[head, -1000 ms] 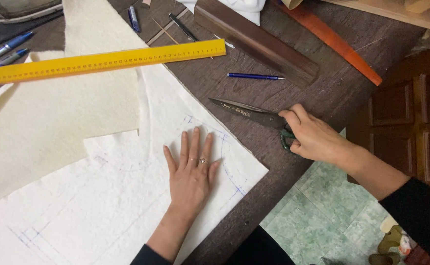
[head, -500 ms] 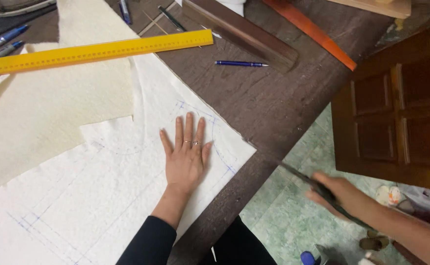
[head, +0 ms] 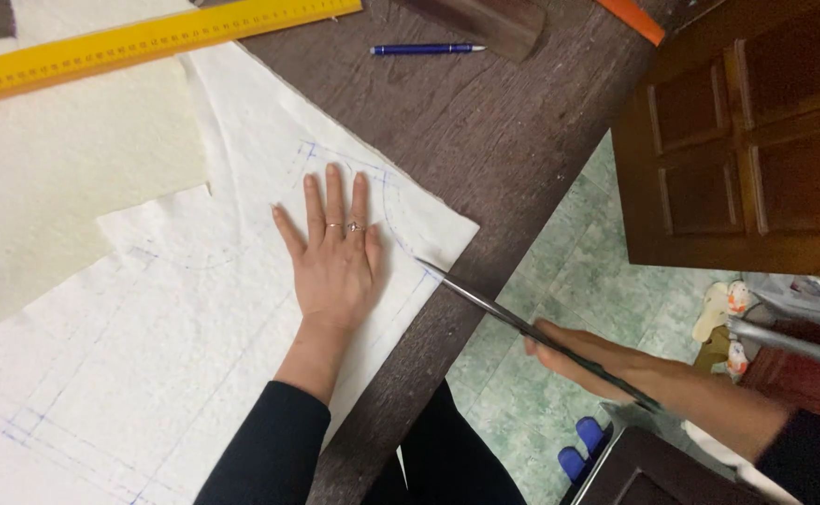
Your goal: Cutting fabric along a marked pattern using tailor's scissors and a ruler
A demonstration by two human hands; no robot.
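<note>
My left hand (head: 335, 252) lies flat with fingers spread on a white textured fabric sheet (head: 148, 318) marked with blue pen lines, on a dark wooden table (head: 485, 131). Two fingers wear rings. My right hand (head: 588, 360) is off the table's edge, over the floor, gripping long metal scissors (head: 522, 327). The scissor tip reaches the fabric's right edge near a drawn blue curve, just right of my left hand.
A yellow ruler (head: 139, 42) lies along the top over a cream fabric piece (head: 64, 168). A blue pen (head: 424, 49) and a dark wooden bar (head: 485, 19) lie further back. A brown wooden door (head: 747, 140) stands right, above green tiled floor (head: 569, 281).
My right hand picked up the scissors from the table, swung off the edge to the lower right, and now brings the tip to the fabric edge. My left hand stayed flat.
</note>
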